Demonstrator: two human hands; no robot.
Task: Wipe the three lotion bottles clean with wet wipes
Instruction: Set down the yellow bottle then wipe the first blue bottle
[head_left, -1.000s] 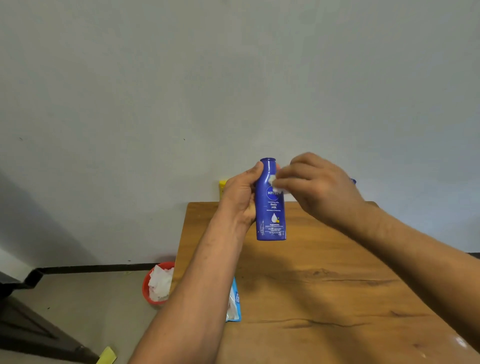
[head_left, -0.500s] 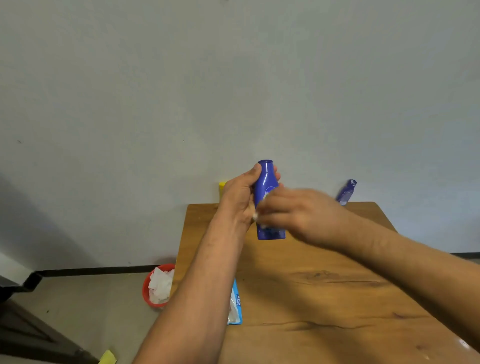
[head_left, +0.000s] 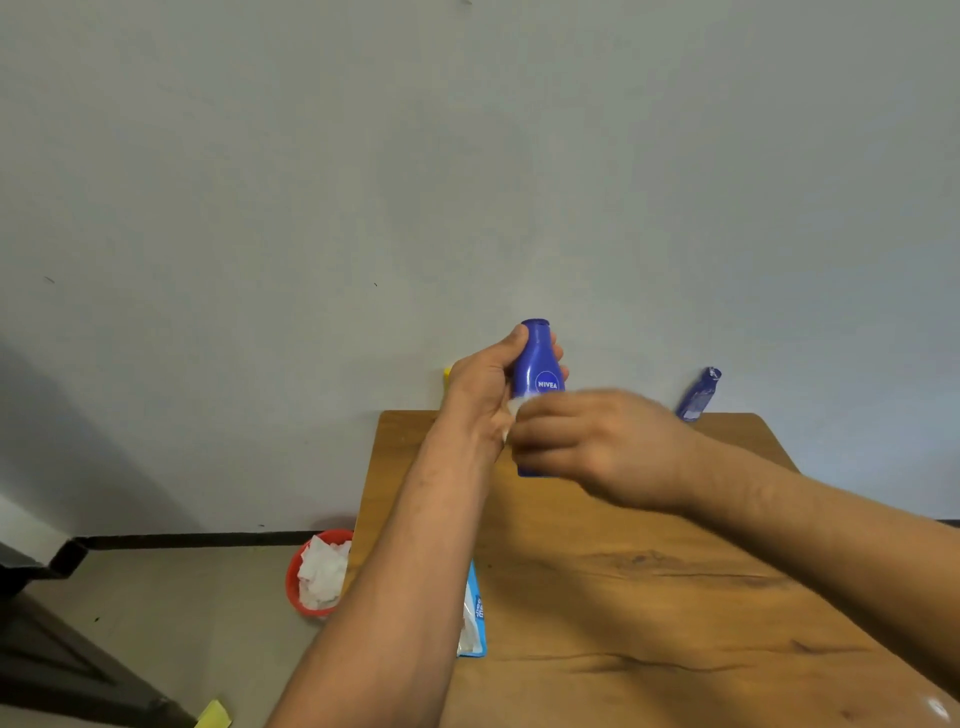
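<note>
A dark blue lotion bottle (head_left: 537, 364) is held upright above the far end of the wooden table (head_left: 649, 597). My left hand (head_left: 480, 389) grips it around the neck and upper body. My right hand (head_left: 587, 441) pinches a white wet wipe (head_left: 517, 408) against the lower front of the bottle and hides most of the label. A second blue bottle (head_left: 698, 395) leans at the table's far right edge. Only a yellow sliver of a third bottle (head_left: 447, 372) shows behind my left hand.
A blue wet-wipe pack (head_left: 475, 618) lies on the table's left edge, partly under my left forearm. A red bin (head_left: 296, 571) with crumpled white wipes stands on the floor to the left. A grey wall rises right behind the table.
My right hand with the wipe slid down from the bottle's neck to its lower body. That uncovered the second blue bottle at the back right. My left hand kept its grip.
</note>
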